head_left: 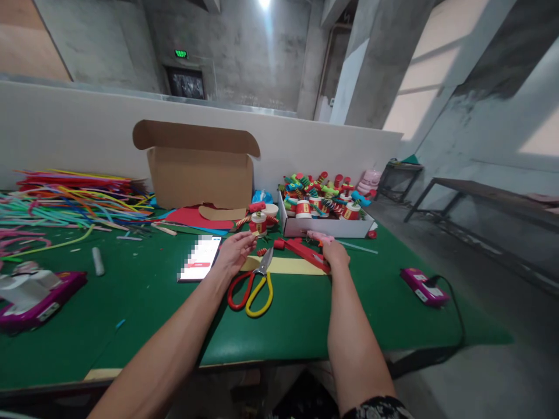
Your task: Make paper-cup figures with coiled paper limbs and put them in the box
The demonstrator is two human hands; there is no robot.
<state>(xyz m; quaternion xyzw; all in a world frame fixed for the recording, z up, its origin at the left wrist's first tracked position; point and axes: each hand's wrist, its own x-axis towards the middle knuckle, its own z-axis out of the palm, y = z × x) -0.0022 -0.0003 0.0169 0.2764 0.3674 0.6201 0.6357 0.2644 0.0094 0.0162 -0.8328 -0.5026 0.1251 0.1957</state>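
My left hand (236,251) reaches over the green table (144,308), its fingers pinched on a small yellowish piece beside a red-and-white craft spool (259,223). My right hand (335,255) is closed over the grip of a pink glue gun (318,237) that lies by a red strip (305,254). Between the hands lie a yellow paper strip (292,266) and scissors (252,286) with red and yellow handles.
An open cardboard box (198,169) stands at the back, a white tray (325,227) of finished colourful crafts to its right. Pipe cleaners (65,198) pile at the left. A phone (200,258), purple boxes (37,297) and a purple device (424,287) with a cable also lie here.
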